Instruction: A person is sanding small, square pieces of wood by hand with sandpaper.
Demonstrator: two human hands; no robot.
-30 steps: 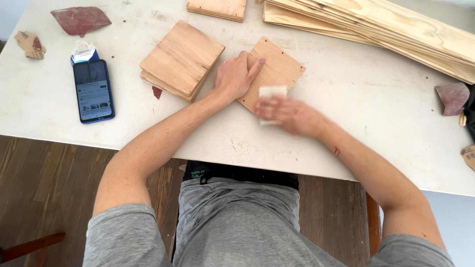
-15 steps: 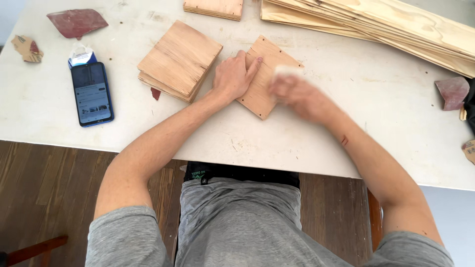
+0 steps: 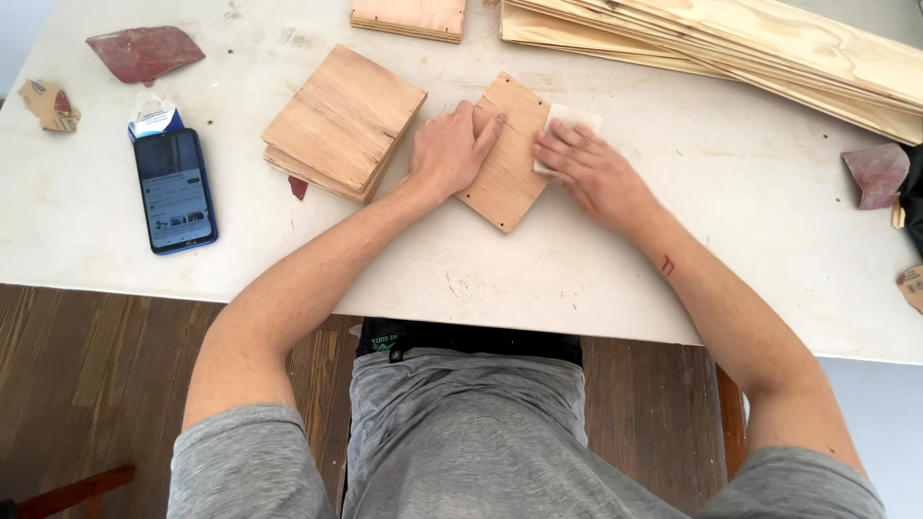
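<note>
Left hand point(image 3: 450, 152) lies flat on the small plywood piece point(image 3: 508, 154), pinning it to the counter point(image 3: 538, 279). Right hand point(image 3: 594, 173) presses a pale sanding pad point(image 3: 569, 123), probably folded sandpaper, on the board's right edge, fingers flattened over it. The board's long axis runs diagonally, away and to the left.

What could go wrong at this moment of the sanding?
The left hand alone pins the small plywood piece, so it may slide or turn under the strokes. The right hand presses the pale sanding pad at the piece's edge; fingers might slip off onto the table or catch splinters.
</note>
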